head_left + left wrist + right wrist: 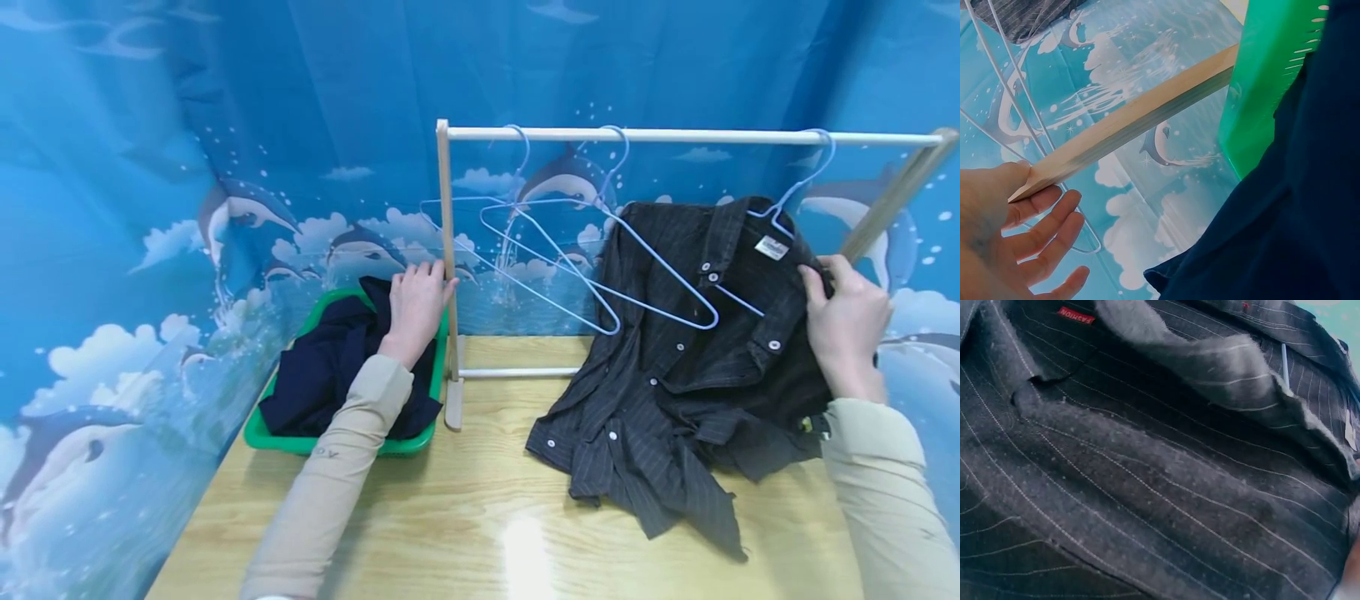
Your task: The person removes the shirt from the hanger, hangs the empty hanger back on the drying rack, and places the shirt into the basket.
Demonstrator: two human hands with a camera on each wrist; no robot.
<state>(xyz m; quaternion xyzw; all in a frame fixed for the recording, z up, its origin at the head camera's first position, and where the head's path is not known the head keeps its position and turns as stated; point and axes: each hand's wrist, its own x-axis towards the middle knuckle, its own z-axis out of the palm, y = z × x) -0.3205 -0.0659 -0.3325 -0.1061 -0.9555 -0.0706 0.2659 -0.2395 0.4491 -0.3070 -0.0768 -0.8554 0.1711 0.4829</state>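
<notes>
My left hand [417, 302] pinches the left wooden post [448, 250] of a small clothes rack between thumb and forefinger; the other fingers are spread loosely, as the left wrist view shows. On the right, my right hand [851, 321] grips the shoulder of a dark pinstriped shirt [645, 292]. The shirt hangs partly on a light blue hanger [806, 179] hooked over the white rail [712, 136]. Its front is unbuttoned, and its lower part lies bunched on the table. In the right wrist view the striped cloth [1160, 481] fills most of the picture.
Two bare blue hangers [626, 158] hang tilted from the rail, overlapping the shirt. A green basket [258, 429] with dark navy clothes [322, 358] stands left of the rack, beneath my left forearm. Behind is a dolphin-print curtain [360, 83]. The wooden table [450, 517] extends in front.
</notes>
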